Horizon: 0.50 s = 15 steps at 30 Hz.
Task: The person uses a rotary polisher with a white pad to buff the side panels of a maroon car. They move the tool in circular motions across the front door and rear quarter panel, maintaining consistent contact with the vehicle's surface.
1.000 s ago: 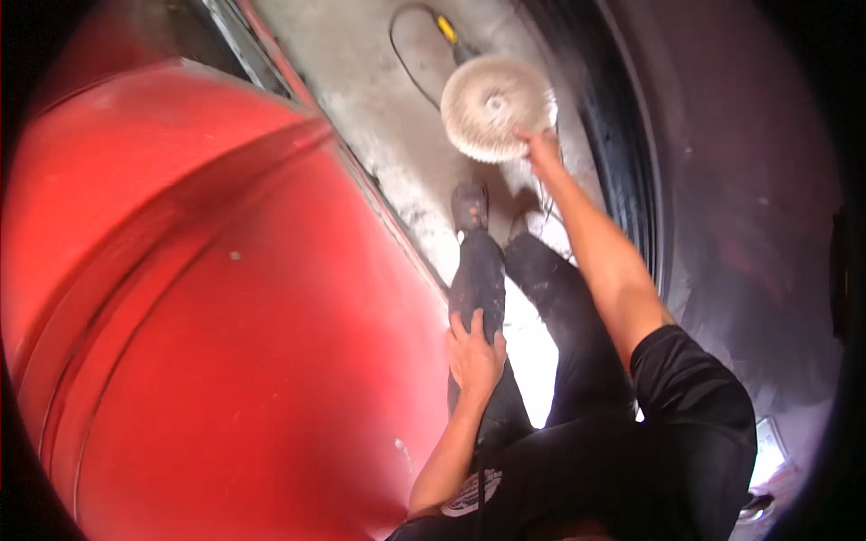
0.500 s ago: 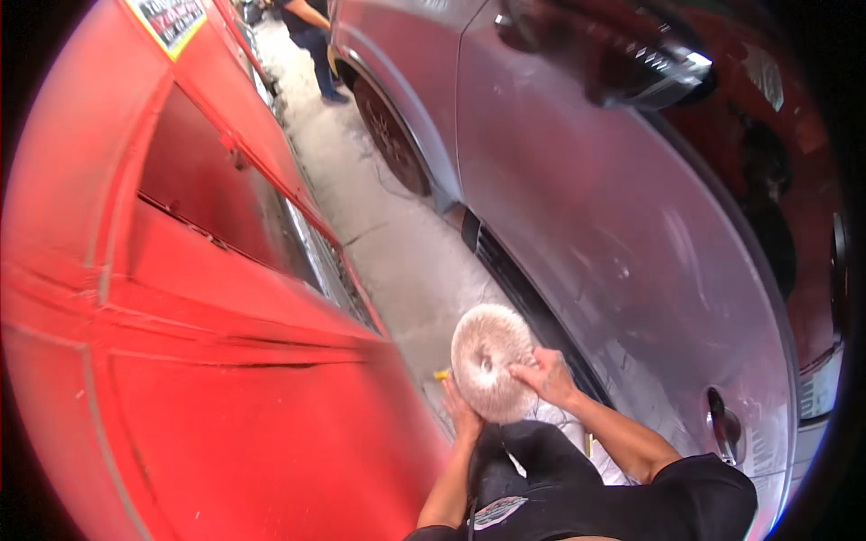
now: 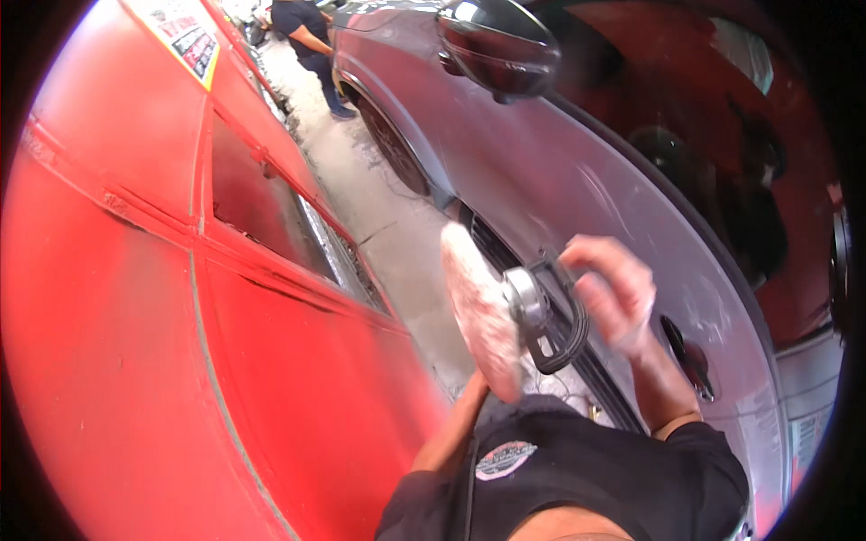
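Observation:
A polisher [image 3: 528, 296] with a silver head and a black loop handle is held up in front of my body. Its fluffy, off-white round pad [image 3: 476, 307] is seen nearly edge-on, facing left. My left forearm [image 3: 460, 415] runs up behind the pad, which hides the left hand and whatever it grips. Just right of the loop handle [image 3: 570, 341], my right hand [image 3: 615, 293] is raised and smeared by motion. Its fingers are bent but apart, with nothing visible between them; the fingertips come close to the handle.
A grey car with a dusty door [image 3: 577, 198], side mirror [image 3: 501, 50] and door handle [image 3: 687, 359] stands on the right. Close on the left is a red metal panel [image 3: 298, 388]. A concrete strip [image 3: 397, 239] runs between them. Another person [image 3: 307, 45] stands by the car's front wheel.
The pad has turned from facing me to edge-on, bringing the polisher's head and handle into view. My right hand has left the pad's face and moved up and right. My left hand has become hidden.

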{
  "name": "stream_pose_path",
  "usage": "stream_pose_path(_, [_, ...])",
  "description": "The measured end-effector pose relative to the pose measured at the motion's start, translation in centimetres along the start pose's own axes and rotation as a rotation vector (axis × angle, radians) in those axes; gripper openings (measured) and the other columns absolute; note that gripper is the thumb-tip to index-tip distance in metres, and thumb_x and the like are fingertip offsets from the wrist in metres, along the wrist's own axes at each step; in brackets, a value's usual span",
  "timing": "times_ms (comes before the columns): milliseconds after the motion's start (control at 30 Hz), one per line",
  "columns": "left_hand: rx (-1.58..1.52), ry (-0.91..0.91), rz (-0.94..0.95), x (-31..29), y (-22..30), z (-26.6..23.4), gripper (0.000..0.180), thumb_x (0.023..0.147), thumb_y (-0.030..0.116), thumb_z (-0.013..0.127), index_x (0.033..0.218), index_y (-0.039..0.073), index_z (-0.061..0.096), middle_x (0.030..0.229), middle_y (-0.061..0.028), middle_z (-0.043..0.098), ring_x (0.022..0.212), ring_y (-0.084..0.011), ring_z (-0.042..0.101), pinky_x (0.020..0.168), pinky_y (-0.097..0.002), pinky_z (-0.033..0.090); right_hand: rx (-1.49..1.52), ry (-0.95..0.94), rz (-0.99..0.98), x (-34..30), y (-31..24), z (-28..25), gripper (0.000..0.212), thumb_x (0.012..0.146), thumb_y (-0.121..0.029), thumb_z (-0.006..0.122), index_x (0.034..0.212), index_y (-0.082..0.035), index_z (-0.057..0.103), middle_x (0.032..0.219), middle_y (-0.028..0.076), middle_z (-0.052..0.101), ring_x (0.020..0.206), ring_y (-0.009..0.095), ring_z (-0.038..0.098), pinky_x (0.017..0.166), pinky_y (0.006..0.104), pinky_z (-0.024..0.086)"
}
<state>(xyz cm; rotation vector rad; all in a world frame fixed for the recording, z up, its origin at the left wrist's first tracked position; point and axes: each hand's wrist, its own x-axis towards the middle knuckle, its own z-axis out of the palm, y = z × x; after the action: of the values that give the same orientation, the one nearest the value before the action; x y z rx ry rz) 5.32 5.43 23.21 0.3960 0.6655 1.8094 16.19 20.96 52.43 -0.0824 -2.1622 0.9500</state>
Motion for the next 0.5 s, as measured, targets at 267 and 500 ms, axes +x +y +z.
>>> stream_pose_path(267, [-0.032, -0.160, -0.044, 3.2, 3.0, 3.3, 0.077, 0.091, 0.033, 0.079, 0.150, 0.001, 0.041, 0.143, -0.0193, 0.051, 0.135, -0.0380, 0.051, 0.111, -0.0514, 0.045, 0.182, -0.290, 0.771, -18.3, 10.6, -0.5, 0.095, 0.083, -0.046, 0.084, 0.159, -0.008, 0.041, 0.160, 0.012, 0.046, 0.149, 0.028, 0.042, 0.124, 0.0456, 0.033])
stream_pose_path(500, [-0.045, -0.230, -0.024, 8.1, 9.4, 1.1, 0.070, 0.094, 0.033, 0.076, 0.148, 0.001, 0.044, 0.139, -0.0188, 0.054, 0.132, -0.0368, 0.055, 0.110, -0.0498, 0.048, 0.357, -0.368, 0.909, -11.3, 9.7, 5.9, 0.057, 0.074, -0.020, 0.095, 0.120, 0.000, 0.069, 0.104, 0.009, 0.077, 0.098, 0.020, 0.071, 0.091, 0.0372, 0.054])
